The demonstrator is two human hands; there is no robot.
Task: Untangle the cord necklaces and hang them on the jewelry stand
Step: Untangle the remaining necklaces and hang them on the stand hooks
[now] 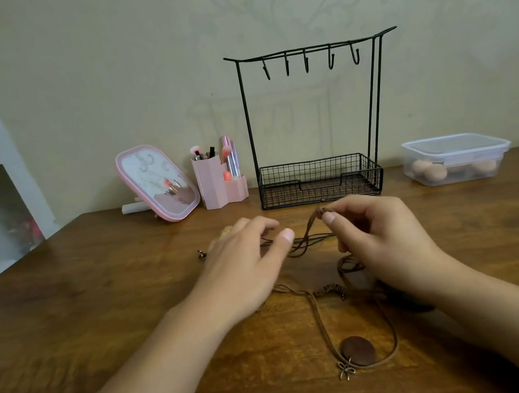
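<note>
Currently: right hand (375, 234) pinching a bunch of brown cord necklaces (310, 239) just above the worktop (100, 299); left hand (246, 257) relaxed, spread over the strands. Lift slowly, tease one loop free, avoid tightening. Thin matte cords, flat oval pendant (357, 350). Black wire jewelry stand (304, 55) behind, hooks bare.

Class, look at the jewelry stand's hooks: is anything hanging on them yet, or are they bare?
Bare. All five hooks on the jewelry stand hang empty; the cord necklaces lie tangled on the table, pinched by the right hand.
</note>
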